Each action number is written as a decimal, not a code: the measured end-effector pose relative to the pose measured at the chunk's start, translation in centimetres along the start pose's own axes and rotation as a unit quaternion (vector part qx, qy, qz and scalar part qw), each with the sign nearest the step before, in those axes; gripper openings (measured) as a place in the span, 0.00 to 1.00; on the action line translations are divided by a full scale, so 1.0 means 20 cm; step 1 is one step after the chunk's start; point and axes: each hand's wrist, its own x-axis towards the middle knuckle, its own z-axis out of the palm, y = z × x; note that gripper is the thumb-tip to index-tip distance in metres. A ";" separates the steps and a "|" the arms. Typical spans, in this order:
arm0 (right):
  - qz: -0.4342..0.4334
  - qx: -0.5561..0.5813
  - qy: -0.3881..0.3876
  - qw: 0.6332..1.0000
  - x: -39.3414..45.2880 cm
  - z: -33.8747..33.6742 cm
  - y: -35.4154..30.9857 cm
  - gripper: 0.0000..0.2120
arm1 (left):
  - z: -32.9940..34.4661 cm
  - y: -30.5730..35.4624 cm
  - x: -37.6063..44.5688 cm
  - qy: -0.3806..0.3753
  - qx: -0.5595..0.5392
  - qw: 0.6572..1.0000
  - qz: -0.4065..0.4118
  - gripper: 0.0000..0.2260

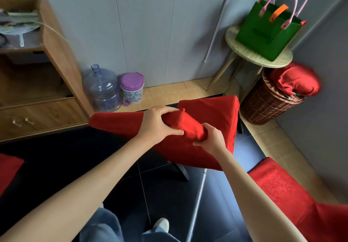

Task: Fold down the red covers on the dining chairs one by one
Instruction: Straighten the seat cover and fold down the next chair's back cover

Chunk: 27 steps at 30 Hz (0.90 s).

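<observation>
Right then, as it stood.
Writing: I could read no brand or label anywhere; the dark mark on the front of the green bag [267, 32] was too blurred to make out.
Left hand: my left hand [158, 125] gripped the upper end of a bunched roll of the red cover [212, 121], fingers curled over the top and thumb pressed underneath.
Right hand: my right hand [211, 138] pinched the lower end of that same roll, fingers wrapped round the cloth.
Cover: it sat over the chair back straight before me, its right part hanging flat and its middle gathered between my two hands.
Red cloth, counted: four other patches, one at the left edge [9, 172], one at lower right [293, 200], one bundle [295, 79] in the basket [267, 106], and the strip [116, 123] running left of my left hand.
Other things, counted: one bottle [102, 89], one purple-lidded bin [131, 88] just beside it, one stool [258, 57] bearing the bag, one cabinet [47, 83].
Edges: the cover's top right corner stood near the basket; the cabinet flanked the left.
Room: dark floor [156, 189] lay open between my arms, down to my shoe [162, 224].
</observation>
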 end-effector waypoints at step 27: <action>0.082 0.128 0.050 0.987 -0.33 -0.40 0.40 0.40 | 0.08 -0.16 -0.06 -0.146 0.303 0.942 -0.005 0.47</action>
